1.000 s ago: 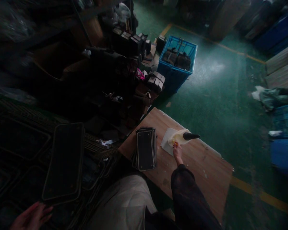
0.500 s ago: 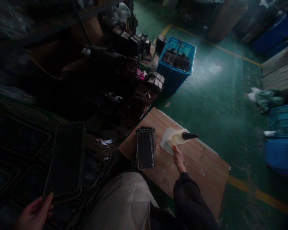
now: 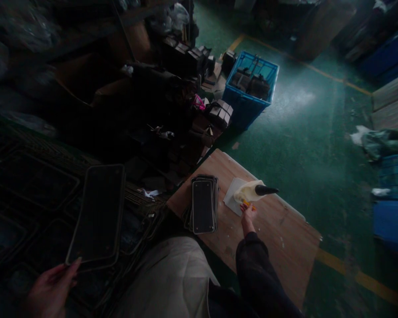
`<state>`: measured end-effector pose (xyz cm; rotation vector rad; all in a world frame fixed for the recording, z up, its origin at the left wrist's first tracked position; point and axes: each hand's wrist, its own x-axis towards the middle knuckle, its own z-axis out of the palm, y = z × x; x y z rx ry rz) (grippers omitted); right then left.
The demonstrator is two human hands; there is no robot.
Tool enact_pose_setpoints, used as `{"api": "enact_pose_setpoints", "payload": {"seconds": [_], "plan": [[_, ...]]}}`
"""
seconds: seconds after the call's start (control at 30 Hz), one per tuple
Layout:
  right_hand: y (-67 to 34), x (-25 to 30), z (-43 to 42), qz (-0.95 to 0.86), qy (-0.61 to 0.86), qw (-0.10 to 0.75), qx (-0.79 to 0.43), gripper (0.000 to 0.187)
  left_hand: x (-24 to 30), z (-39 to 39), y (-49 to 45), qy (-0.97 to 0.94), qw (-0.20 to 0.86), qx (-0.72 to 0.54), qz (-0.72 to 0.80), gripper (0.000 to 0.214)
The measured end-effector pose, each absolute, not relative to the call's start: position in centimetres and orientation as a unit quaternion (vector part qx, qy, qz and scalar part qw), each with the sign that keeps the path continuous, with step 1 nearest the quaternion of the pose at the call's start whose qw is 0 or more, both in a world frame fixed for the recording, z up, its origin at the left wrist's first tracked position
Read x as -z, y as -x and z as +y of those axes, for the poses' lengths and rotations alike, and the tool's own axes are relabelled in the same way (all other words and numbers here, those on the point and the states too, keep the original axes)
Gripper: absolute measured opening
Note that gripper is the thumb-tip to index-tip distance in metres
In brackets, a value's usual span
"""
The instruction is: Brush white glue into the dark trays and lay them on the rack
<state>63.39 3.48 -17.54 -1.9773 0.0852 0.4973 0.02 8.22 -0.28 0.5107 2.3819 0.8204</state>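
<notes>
At lower left, dark rounded-corner panel (image 3: 99, 212) lies over a matching panel (image 3: 104, 263) whose rim peeks out along the near edge; long axis runs away from the wearer, far end leaning right. Left hand (image 3: 53, 285) is at its near-left corner: thumb on top, fingers curled in, pinching that corner. Can't tell if the panel is lifted at all. Right hand (image 3: 248, 215) is over the wooden counter (image 3: 278, 247), fingers closed up around a yellow stick (image 3: 245, 203), front end pointing up-left at the cream container (image 3: 248, 192). Too dim to tell if the tip is inside. Container: long axis roughly left-right, black tapered end (image 3: 265, 190) pointing right, other end over a white sheet (image 3: 232, 196). Panel stack (image 3: 204, 207) sits left of the sheet, long axis also away from the wearer, edges slightly fanned.
</notes>
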Motion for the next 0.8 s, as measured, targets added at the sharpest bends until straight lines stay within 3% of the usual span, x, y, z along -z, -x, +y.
{"api": "enact_pose_setpoints", "payload": {"seconds": [0.3, 0.5, 0.7, 0.8], "plan": [[-62.5, 13.5, 0.4, 0.165, 0.771, 0.592, -0.168, 0.028, -0.8, 8.7, 0.1, -0.23, 0.417, -0.364, 0.8, 0.041], [-58.5, 7.9, 2.5, 0.129, 0.709, 0.642, -0.263, 0.021, -2.7, 9.5, -1.0, -0.188, 0.524, -0.402, 0.727, 0.049], [-46.7, -0.8, 9.9, -0.145, 0.633, 0.631, -0.424, 0.043, -3.0, 8.7, -1.2, -0.177, 0.554, -0.437, 0.687, 0.045], [-39.3, -6.1, 13.8, -0.329, 0.595, 0.586, -0.441, 0.041, -2.9, 7.9, -1.4, -0.133, 0.558, -0.479, 0.665, 0.049]]}}
